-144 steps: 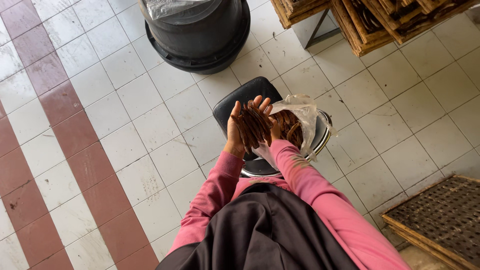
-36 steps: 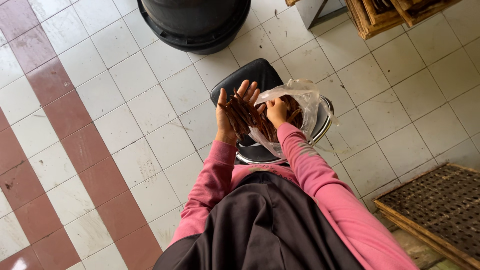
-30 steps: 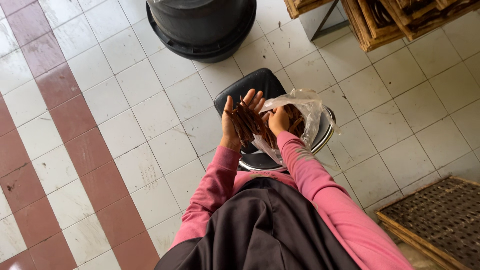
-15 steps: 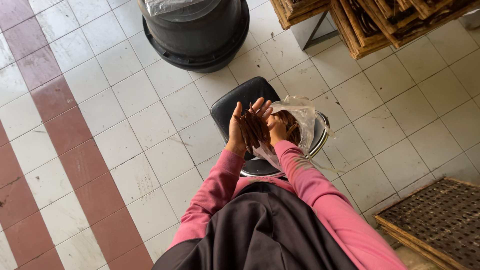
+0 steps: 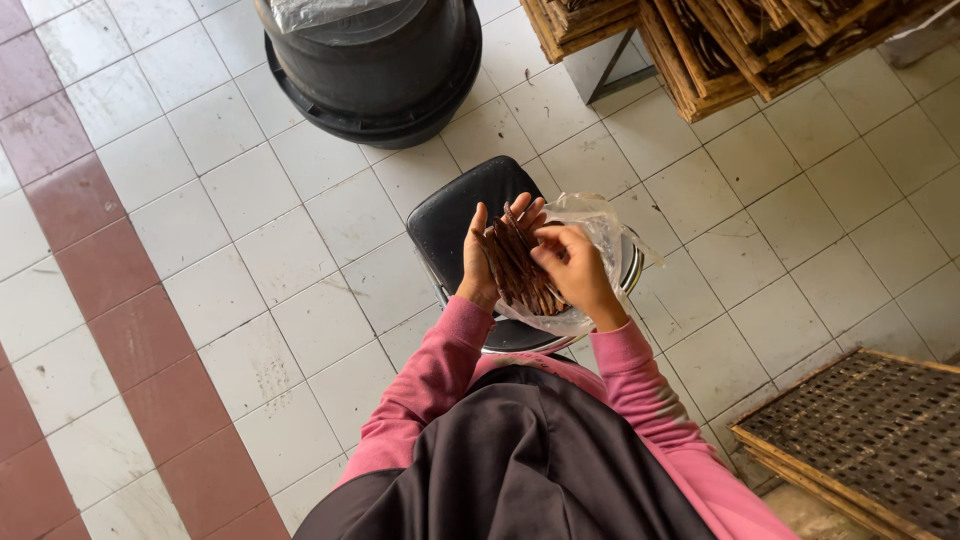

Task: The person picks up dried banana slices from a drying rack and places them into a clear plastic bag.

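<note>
left hand (image 5: 478,262) cupped dark brown dried strips (image 5: 518,268) | right hand (image 5: 572,268) pinched one | clear plastic bag (image 5: 592,222) underneath | black plastic tub (image 5: 375,75) at 11 o'clock

**Tiled floor with tubs and woven trays**

The floor (image 5: 300,250) is laid with pale square tiles, crossed on the left by two slanting bands of reddish-brown tiles (image 5: 120,300). At the top stands a round black tub (image 5: 375,70) lined with clear plastic. A black padded chair (image 5: 465,215) sits near the middle. Stacked wooden trays (image 5: 740,45) fill the upper right corner, raised on a grey post (image 5: 600,70). Another wooden-framed tray with dark woven mesh (image 5: 870,435) lies at the lower right. Daylight is soft and even, with faint shadows.
</note>
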